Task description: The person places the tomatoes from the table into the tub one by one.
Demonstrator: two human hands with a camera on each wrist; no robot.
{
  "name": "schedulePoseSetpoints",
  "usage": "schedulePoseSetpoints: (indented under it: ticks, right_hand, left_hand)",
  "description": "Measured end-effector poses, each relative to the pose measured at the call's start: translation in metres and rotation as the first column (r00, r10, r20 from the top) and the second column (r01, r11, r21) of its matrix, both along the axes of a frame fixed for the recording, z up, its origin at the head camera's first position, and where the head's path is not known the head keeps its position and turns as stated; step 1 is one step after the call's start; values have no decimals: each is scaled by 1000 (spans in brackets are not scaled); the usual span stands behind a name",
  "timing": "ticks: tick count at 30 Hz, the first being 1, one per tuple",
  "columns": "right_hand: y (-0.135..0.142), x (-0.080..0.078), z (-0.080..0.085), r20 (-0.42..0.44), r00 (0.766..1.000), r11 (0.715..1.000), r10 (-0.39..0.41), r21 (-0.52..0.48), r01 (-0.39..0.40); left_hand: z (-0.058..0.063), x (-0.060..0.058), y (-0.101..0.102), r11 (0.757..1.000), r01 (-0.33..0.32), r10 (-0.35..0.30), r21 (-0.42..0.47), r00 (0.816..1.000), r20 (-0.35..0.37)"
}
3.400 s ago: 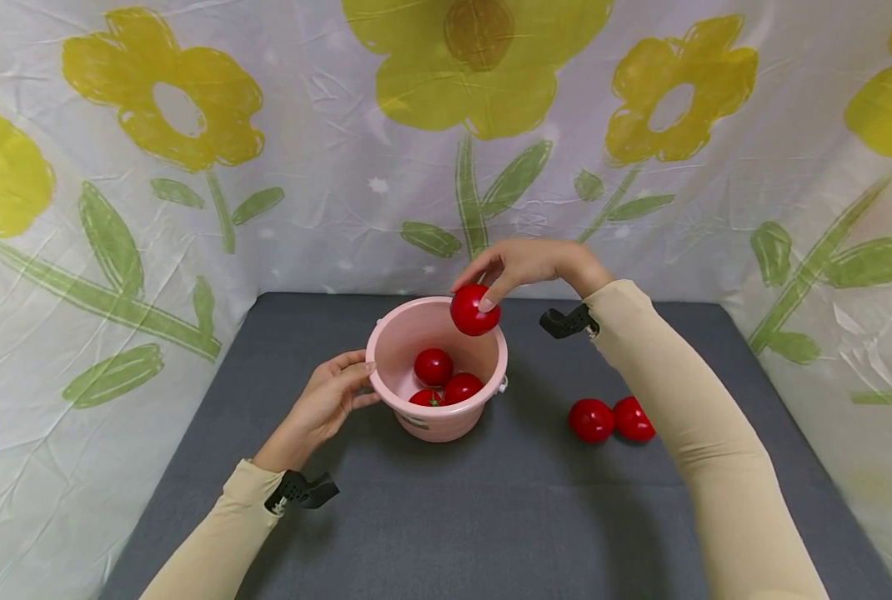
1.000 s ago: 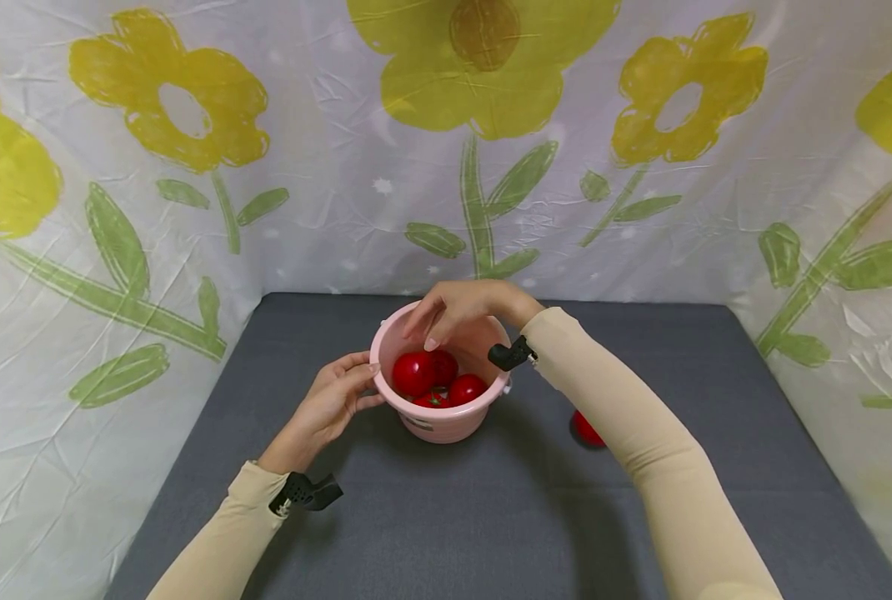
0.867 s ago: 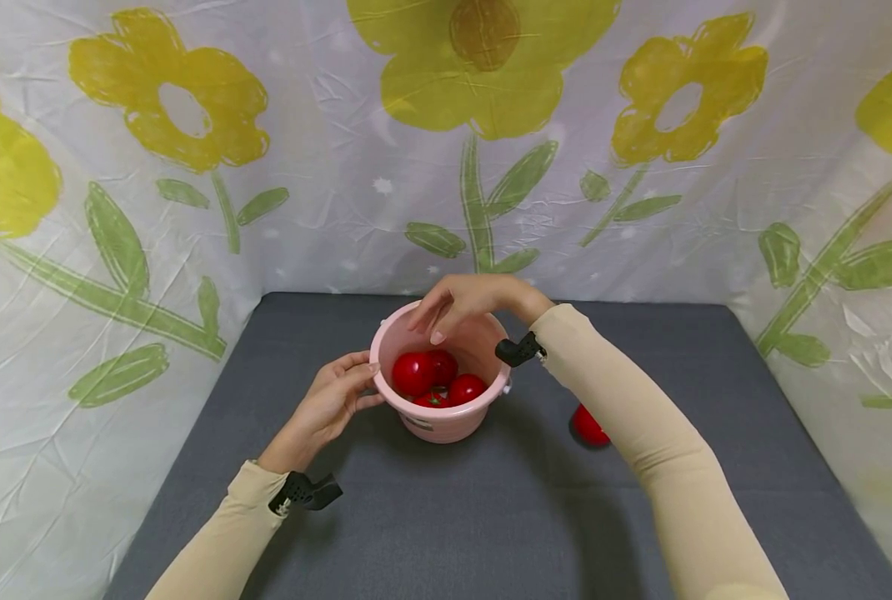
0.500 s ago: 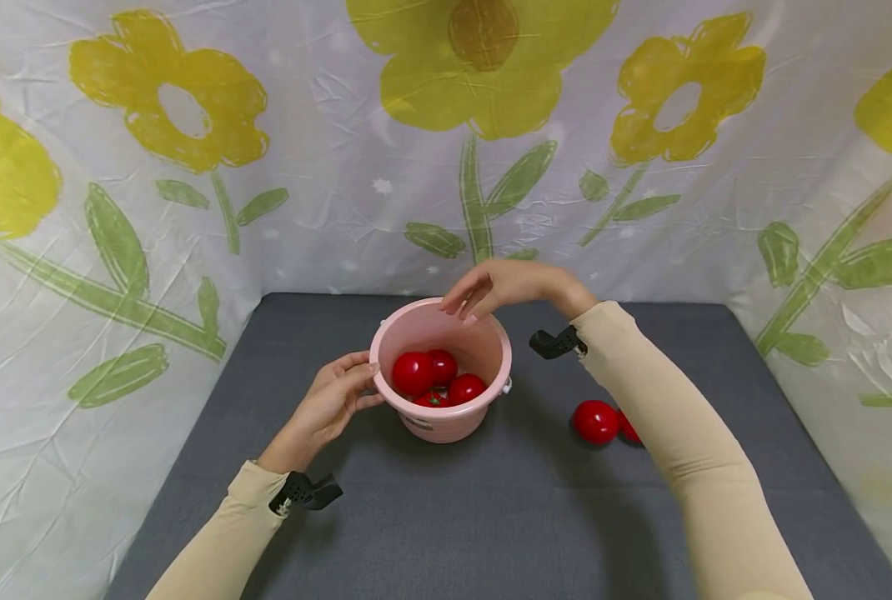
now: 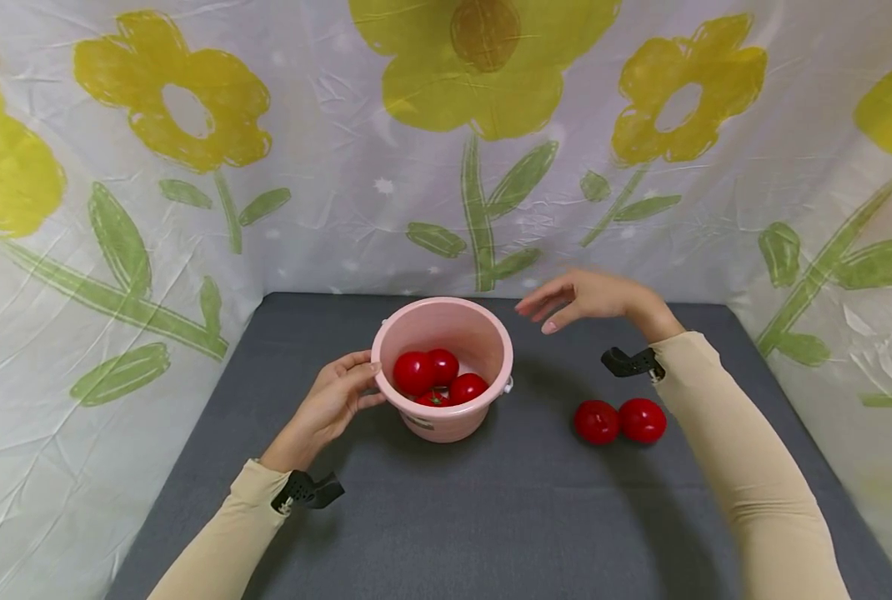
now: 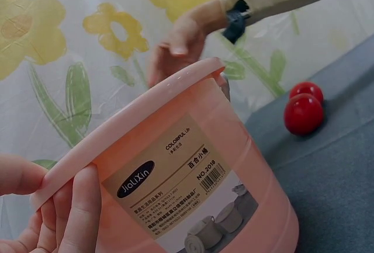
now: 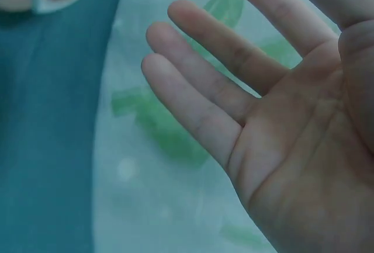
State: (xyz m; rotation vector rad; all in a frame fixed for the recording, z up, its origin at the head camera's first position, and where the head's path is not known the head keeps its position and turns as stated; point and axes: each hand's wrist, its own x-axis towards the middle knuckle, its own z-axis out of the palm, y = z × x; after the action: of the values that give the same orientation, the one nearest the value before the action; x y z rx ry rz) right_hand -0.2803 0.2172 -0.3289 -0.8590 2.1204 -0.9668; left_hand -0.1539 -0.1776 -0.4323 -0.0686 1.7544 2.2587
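Observation:
A pink bucket (image 5: 446,425) stands upright in the middle of the table, a printed label (image 6: 181,189) on its side. My left hand (image 5: 333,396) pinches its left rim between thumb and fingers. Several red tomatoes lie inside, among them a large tomato (image 5: 413,373) at the left and another tomato (image 5: 467,388) at the right. My right hand (image 5: 592,298) is in the air right of the bucket, fingers extended and holding nothing, its palm bare in the right wrist view. Below it on the table, two tomatoes sit side by side, a left tomato (image 5: 596,422) and a right tomato (image 5: 643,420).
A dark grey cloth (image 5: 446,533) covers the table. White hanging sheets (image 5: 326,192) printed with yellow flowers close it in at the back and both sides. A white handle joint (image 5: 508,385) sticks out from the bucket's right side.
A tomato held by my right hand earlier now lies in the bucket. The right hand has come out of the bucket and moved right. My left hand has stayed on the rim.

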Motion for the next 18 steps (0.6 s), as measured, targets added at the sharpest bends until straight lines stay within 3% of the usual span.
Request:
schedulePoseSetpoints:
  ticks: [10, 18]
  right_hand:
    - [54, 21, -47, 71, 994, 996, -87, 20, 85]
    - [76, 40, -81, 105, 988, 991, -115, 74, 107]
  left_hand:
    - [0, 0, 0, 1000, -3, 3, -4, 1000, 1]
    - [1, 0, 0, 1000, 3, -3, 4, 1000, -2]
